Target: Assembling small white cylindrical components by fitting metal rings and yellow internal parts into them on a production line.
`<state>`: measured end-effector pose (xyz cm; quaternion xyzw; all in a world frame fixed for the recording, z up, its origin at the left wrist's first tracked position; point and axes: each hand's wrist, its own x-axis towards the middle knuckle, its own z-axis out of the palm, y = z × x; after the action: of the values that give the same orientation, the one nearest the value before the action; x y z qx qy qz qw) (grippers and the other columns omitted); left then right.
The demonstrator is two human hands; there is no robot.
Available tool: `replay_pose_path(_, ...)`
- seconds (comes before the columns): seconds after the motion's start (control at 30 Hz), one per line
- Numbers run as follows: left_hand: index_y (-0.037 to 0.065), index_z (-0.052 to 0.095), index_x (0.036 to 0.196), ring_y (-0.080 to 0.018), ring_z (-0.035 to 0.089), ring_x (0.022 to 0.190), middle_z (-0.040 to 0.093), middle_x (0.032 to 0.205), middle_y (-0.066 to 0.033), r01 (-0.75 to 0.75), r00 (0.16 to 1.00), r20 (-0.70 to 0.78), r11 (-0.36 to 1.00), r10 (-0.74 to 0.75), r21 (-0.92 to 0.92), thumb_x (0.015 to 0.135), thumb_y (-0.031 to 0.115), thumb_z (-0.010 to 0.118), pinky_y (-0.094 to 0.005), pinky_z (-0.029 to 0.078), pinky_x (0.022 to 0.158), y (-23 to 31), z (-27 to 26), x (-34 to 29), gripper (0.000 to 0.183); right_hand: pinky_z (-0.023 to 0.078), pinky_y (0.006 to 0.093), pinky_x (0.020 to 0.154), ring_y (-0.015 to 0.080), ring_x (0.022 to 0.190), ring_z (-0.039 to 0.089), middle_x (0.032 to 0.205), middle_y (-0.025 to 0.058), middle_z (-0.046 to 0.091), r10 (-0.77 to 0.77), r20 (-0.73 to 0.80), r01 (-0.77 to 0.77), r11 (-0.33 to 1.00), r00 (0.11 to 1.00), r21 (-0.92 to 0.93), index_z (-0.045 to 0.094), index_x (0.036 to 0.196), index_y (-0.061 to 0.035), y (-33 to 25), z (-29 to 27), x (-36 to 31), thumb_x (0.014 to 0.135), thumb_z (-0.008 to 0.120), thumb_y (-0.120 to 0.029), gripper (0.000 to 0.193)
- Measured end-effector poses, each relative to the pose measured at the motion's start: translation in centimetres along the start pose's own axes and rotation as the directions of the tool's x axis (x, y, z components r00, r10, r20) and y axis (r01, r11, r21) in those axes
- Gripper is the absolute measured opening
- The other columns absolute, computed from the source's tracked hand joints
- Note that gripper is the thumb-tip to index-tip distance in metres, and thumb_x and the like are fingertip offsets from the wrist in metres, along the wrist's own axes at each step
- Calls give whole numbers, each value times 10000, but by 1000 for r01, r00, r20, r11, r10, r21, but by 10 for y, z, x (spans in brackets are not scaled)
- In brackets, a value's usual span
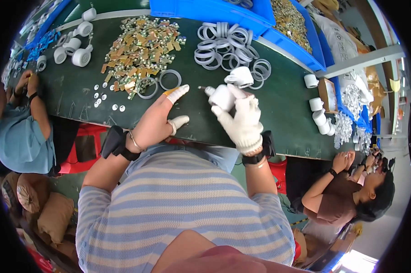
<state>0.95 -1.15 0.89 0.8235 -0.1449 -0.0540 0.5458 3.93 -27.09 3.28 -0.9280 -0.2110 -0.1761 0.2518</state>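
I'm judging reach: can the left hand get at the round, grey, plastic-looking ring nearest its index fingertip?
Likely yes: the left hand looks empty, and nothing seems to block the round grey ring.

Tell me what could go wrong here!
The white cup might slip, since only the right hand holds it. The left hand could knock the loose little discs off the table, as they lie near its front edge. And one ring sits against the pile of boards, so it might get mixed in.
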Motion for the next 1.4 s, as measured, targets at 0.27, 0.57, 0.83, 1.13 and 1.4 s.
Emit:
replay_pose_path(0.27, 76, 378, 1587, -324, 641, 1229, 624, 1355, -156, -32, 991, 133, 997, 22, 67, 837, 163, 871, -412, 503, 1072, 24, -8, -31, 901, 570, 352, 857, 253, 977, 708, 1221, 128, 688, -226, 257, -1, 750, 940, 661, 576, 1381, -51, -40, -1, 4, 774, 919, -252, 725)
replay_pose_path(0.57, 87, 347, 1548, -231, 656, 1120, 595, 1327, -102, 117, 956, -115, 709, -271, -695, 927, 273, 802, -430, 592, 937, -6, -33, -48, 792, 521, 482, 895, 378, 1004, 645, 985, 146, 679, -270, 278, 236, 960, 922, 152, 722, 1057, -91, -39, 83, 66, 860, 757, -154, 209)
replay_pose_path(0.83, 139, 505, 1500, -232, 686, 1130, 640, 1325, -102, -25, 999, -47, 996, 21, -90, 760, 33, 886, -357, 570, 941, 9, -48, -59, 840, 500, 457, 893, 339, 1044, 618, 1244, 78, 667, -443, 123, 425, 893, 888, 147, 709, 989, -208, -33, 1, 28, 703, 735, 49, 385)
replay_pose_path(1.13, 270, 640, 1386, -296, 666, 898, 643, 1111, -66, -282, 953, 249, 818, 175, 502, 653, 72, 787, -398, 563, 717, 29, -41, -28, 774, 532, 405, 871, 279, 897, 672, 1136, 106, 729, 82, 149, -138, 900, 985, 413, 753, 1055, -153, -30, -5, -4, 839, 740, 64, 306)
replay_pose_path(1.4, 201, 673, 1313, -292, 671, 891, 629, 1144, -89, -269, 962, 151, 698, 227, 664, 664, 87, 782, -386, 571, 708, 38, -29, -26, 668, 488, 398, 671, 270, 740, 604, 789, 57, 590, -302, 130, 276, 943, 944, 184, 778, 1000, -146, -45, -13, -9, 785, 867, -315, 287)
